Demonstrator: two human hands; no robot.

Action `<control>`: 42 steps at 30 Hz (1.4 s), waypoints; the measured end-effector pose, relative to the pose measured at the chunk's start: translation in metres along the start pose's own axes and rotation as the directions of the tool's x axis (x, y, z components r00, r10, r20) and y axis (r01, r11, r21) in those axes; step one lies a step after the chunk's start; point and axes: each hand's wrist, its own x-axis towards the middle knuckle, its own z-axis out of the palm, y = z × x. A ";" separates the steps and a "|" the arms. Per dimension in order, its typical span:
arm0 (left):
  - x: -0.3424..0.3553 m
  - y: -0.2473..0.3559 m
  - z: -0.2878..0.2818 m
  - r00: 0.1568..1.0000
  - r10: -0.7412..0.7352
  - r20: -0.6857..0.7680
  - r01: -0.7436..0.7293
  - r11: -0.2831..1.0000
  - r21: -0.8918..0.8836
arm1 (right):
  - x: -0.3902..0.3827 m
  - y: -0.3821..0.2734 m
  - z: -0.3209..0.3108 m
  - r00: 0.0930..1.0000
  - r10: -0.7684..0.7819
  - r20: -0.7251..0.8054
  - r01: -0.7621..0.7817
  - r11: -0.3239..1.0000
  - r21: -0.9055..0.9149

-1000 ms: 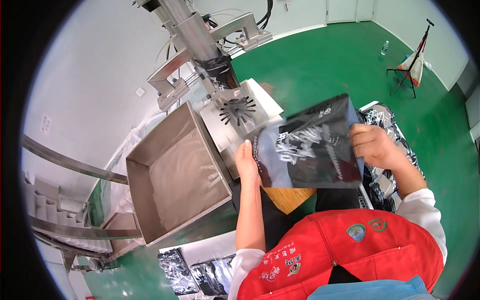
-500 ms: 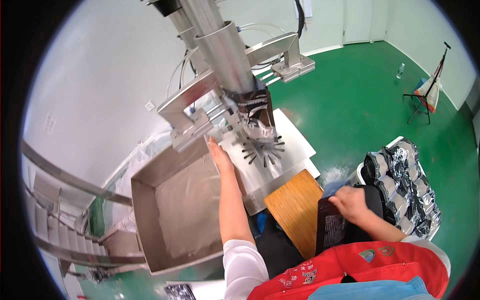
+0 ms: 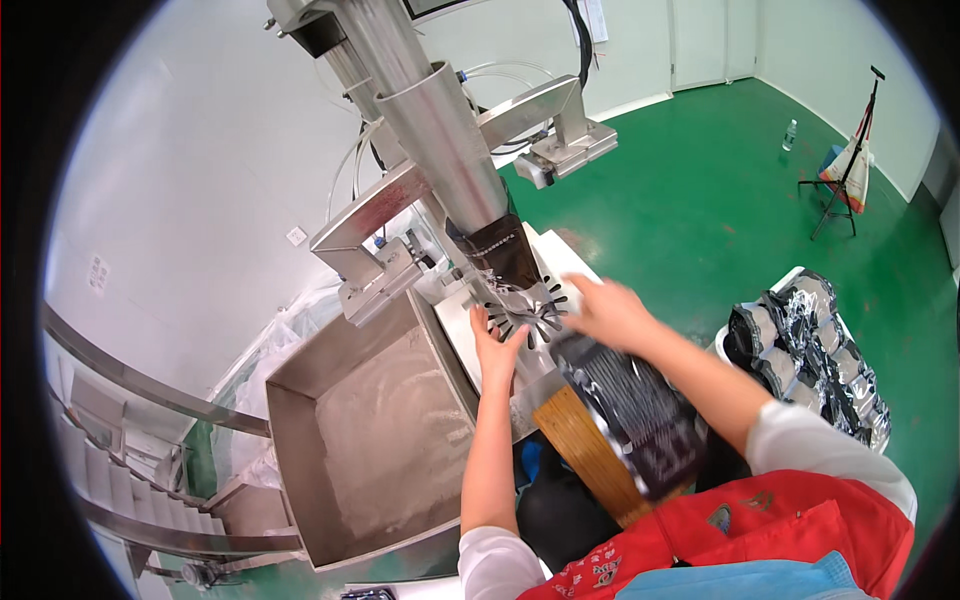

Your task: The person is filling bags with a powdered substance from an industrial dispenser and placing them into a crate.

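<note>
A black-and-clear plastic pouch hangs around the mouth of the steel filling tube, its lower end by the slotted star-shaped opening in the white plate. My left hand is beside that lower end, thumb and fingers spread apart; whether it touches the pouch I cannot tell. On the other side, my right hand is blurred and reaches toward the plate. A flat black pouch with pale print trails below it, its upper end apparently in the fingers, over the wooden board.
A deep steel bin with grey residue stands at left, beside curved rails and steps. A white crate of packed pouches sits at right. Clamp arms flank the tube. A tripod stands on the green floor.
My right hand has swung up and left from the wooden board toward the tube, with the flat black pouch. My left hand has moved from the bin's edge to the hanging pouch's lower end.
</note>
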 end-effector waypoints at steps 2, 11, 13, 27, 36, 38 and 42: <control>0.007 0.011 0.019 0.997 0.065 0.047 -0.071 0.989 0.132 | 0.054 -0.019 -0.017 1.000 0.000 0.014 0.001 0.998 -0.065; -0.021 0.011 0.039 0.964 0.128 0.232 -0.060 0.958 -0.280 | 0.045 -0.055 -0.049 0.973 -0.119 0.198 0.129 0.991 -0.039; -0.054 0.022 0.055 0.940 0.245 0.239 -0.220 0.967 -0.125 | 0.025 -0.049 -0.067 0.915 -0.110 0.388 0.131 0.991 -0.028; -0.330 0.042 0.080 0.988 -0.104 -0.112 0.124 0.974 0.192 | -0.202 -0.010 -0.075 0.699 -0.266 0.664 0.461 0.878 -0.133; -0.286 0.126 0.009 0.910 -0.381 0.166 0.333 0.908 0.255 | -0.140 0.029 -0.120 0.643 -0.272 0.716 0.648 0.692 -0.319; -0.235 0.169 -0.016 0.976 -0.216 0.001 0.200 0.909 0.365 | -0.089 0.013 -0.135 0.740 -0.298 0.604 0.602 0.693 -0.396; -0.123 0.252 0.028 0.856 0.393 0.337 -0.450 0.886 0.111 | -0.003 -0.001 -0.124 0.783 -0.558 0.275 0.584 0.812 -0.018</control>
